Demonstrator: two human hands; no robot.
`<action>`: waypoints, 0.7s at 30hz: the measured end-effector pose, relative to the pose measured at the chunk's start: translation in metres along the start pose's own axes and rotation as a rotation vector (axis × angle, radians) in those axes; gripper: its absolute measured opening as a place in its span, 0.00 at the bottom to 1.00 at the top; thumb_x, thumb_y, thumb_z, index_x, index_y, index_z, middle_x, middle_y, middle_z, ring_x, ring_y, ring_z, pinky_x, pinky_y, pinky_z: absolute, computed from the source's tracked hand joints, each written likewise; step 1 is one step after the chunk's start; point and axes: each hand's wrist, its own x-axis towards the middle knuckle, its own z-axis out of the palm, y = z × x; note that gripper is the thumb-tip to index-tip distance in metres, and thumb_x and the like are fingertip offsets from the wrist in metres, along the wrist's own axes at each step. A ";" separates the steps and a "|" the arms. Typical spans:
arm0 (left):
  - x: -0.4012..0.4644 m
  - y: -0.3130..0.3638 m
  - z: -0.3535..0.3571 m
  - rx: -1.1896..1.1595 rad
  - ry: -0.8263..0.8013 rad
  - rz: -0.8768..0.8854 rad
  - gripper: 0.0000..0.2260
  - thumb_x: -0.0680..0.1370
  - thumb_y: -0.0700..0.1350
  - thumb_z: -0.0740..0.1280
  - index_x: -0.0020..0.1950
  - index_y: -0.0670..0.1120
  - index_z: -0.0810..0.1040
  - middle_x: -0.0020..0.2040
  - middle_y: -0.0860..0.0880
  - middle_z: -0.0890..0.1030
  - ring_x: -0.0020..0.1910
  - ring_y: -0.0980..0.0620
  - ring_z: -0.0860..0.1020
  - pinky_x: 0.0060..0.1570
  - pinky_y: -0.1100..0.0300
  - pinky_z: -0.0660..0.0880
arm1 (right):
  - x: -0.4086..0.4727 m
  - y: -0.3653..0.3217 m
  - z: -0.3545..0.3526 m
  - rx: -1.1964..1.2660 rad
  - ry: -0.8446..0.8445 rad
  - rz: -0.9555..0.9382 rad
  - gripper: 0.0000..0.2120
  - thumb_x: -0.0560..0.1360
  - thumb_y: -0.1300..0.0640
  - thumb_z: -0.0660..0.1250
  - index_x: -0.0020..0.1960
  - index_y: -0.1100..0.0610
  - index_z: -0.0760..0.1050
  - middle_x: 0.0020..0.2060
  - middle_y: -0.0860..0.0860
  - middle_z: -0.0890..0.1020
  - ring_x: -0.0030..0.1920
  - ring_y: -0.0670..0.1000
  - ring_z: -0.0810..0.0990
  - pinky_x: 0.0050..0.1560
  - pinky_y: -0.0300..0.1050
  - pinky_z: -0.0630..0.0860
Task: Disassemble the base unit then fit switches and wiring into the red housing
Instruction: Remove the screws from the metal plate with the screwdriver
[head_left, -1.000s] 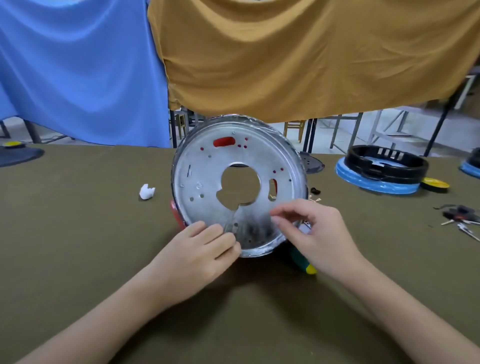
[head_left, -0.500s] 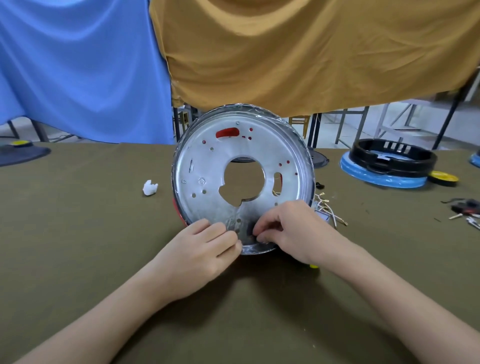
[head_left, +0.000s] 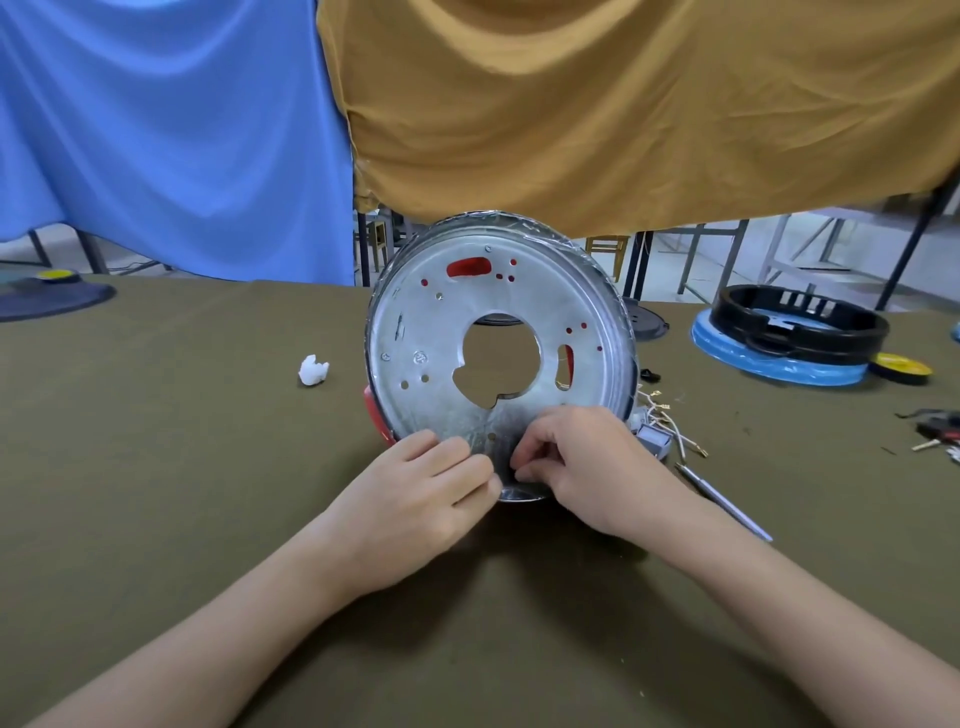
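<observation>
A round silver metal base plate (head_left: 441, 338) with a large centre hole stands on edge on the olive table. The red housing (head_left: 378, 421) shows behind it, at its lower left edge and through its slots. My left hand (head_left: 421, 493) grips the plate's bottom rim from the left. My right hand (head_left: 576, 467) has its fingers curled at the bottom rim, pinching there; what the fingertips hold is hidden. A small grey switch with white wires and brass terminals (head_left: 662, 431) lies just right of the plate.
A screwdriver shaft (head_left: 727, 504) lies to the right of my right hand. A white scrap (head_left: 313, 370) sits to the left. A black ring on a blue disc (head_left: 795, 332), a yellow cap (head_left: 903, 368) and small tools (head_left: 935, 431) are at the far right. Blue and mustard cloths hang behind.
My right hand has moved down and left from the plate's face to its bottom rim, fingers curling in. The switch, wires and screwdriver shaft have come into view. My left hand kept its grip.
</observation>
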 end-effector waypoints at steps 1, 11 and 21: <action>0.000 0.000 0.000 -0.003 0.001 -0.003 0.03 0.76 0.36 0.70 0.45 0.42 0.82 0.38 0.49 0.75 0.36 0.50 0.71 0.36 0.57 0.68 | 0.000 -0.001 0.000 -0.031 -0.001 -0.004 0.06 0.75 0.60 0.69 0.47 0.51 0.84 0.45 0.43 0.81 0.46 0.45 0.78 0.52 0.41 0.76; -0.004 -0.004 0.005 -0.041 -0.007 -0.075 0.07 0.78 0.34 0.66 0.46 0.43 0.82 0.39 0.49 0.75 0.36 0.48 0.73 0.37 0.56 0.70 | 0.020 -0.003 -0.013 0.018 -0.069 0.103 0.04 0.72 0.59 0.74 0.42 0.50 0.85 0.35 0.42 0.83 0.37 0.40 0.78 0.38 0.31 0.73; -0.008 -0.012 0.016 -0.165 0.047 -0.236 0.02 0.76 0.39 0.71 0.48 0.43 0.83 0.41 0.49 0.77 0.40 0.50 0.70 0.38 0.57 0.69 | 0.057 -0.023 -0.023 -0.239 -0.247 -0.033 0.05 0.71 0.59 0.75 0.39 0.50 0.83 0.33 0.45 0.81 0.34 0.40 0.74 0.33 0.33 0.69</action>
